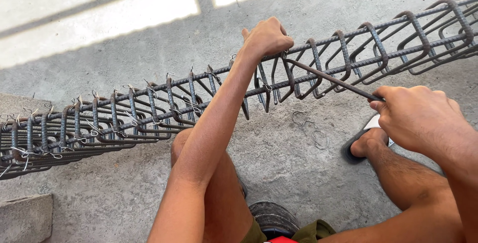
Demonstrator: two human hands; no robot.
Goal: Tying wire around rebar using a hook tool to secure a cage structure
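One long cage of dark ribbed steel rebar (149, 108) lies across the rough grey concrete floor (298, 173) in front of me, running from the left edge up to the right corner, where both its ends are cut off. Its lengthwise bars carry a row of bent rectangular stirrups, too many and too overlapped on the left for me to count surely; thin pale wire ties show at many crossings there. My left hand (267, 38) rests on top of the cage, fingers curled together around the upper bar at a stirrup. My right hand (420, 116) is closed in a fist on one thin dark steel hook rod (331, 80), whose far tip reaches the cage just beside my left hand. How that tip sits in the joint is hidden.

A small heap of loose bent wire pieces (311, 128) lies on the floor under the cage; their number is hard to make out. My two bare knees and one foot in a dark sandal (366, 143) show below. Two bright sunlit patches cross the floor at the top.
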